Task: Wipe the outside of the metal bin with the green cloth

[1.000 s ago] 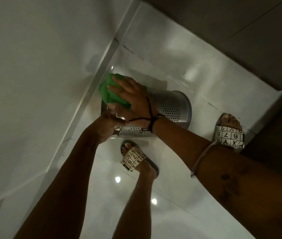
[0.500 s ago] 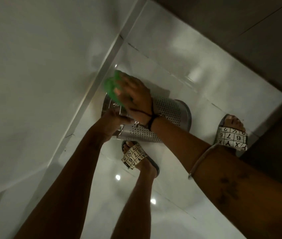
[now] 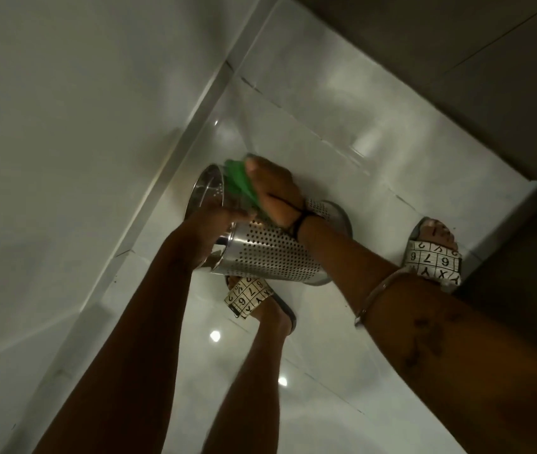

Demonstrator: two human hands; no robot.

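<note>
The perforated metal bin (image 3: 270,253) is tilted on its side above the glossy white floor, its open mouth turned to the left toward the wall. My left hand (image 3: 208,231) grips the bin's shiny rim at the mouth. My right hand (image 3: 272,191) presses the green cloth (image 3: 239,185) flat against the upper outside of the bin, close to the rim. The cloth is partly hidden under my fingers. The bin's base end points right, behind my right wrist.
A white wall (image 3: 80,126) runs along the left, close to the bin's mouth. My two feet in patterned sandals stand on the tiled floor (image 3: 342,142), one (image 3: 250,296) just under the bin, the other (image 3: 432,253) to its right. A dark cabinet (image 3: 506,60) fills the upper right.
My right hand has slid the green cloth over the upper side of the bin. The bin has turned in my left hand, so its open mouth and more of its perforated side now show.
</note>
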